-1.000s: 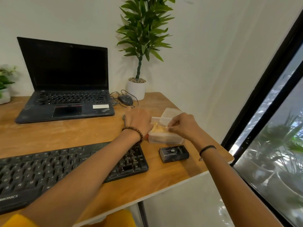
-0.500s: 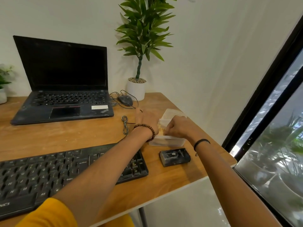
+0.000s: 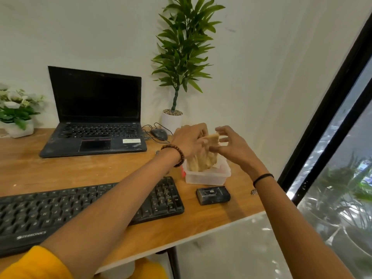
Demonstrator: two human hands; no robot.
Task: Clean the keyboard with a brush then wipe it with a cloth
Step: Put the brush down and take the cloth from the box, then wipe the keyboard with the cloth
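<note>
A black keyboard (image 3: pixel 60 210) lies along the near edge of the wooden desk (image 3: pixel 80 170), partly under my left forearm. To its right stands a clear plastic box (image 3: pixel 207 176). A crumpled beige cloth (image 3: pixel 203 160) hangs half out of the box, lifted above it. My left hand (image 3: pixel 189 141) grips the cloth's top from the left. My right hand (image 3: pixel 231 146) holds the cloth's upper right corner with thumb and fingertips, the other fingers spread. No brush is visible.
A small black device (image 3: pixel 213 195) lies just in front of the box. An open black laptop (image 3: pixel 94 117), a mouse (image 3: pixel 159 133) with its cable, a tall potted plant (image 3: pixel 177 63) and a white flower pot (image 3: pixel 18 113) stand at the back. The desk's right edge meets a window.
Both hands were down in the plastic box; now they have risen above it, pulling the beige cloth up out of it. The view has tilted slightly upward.
</note>
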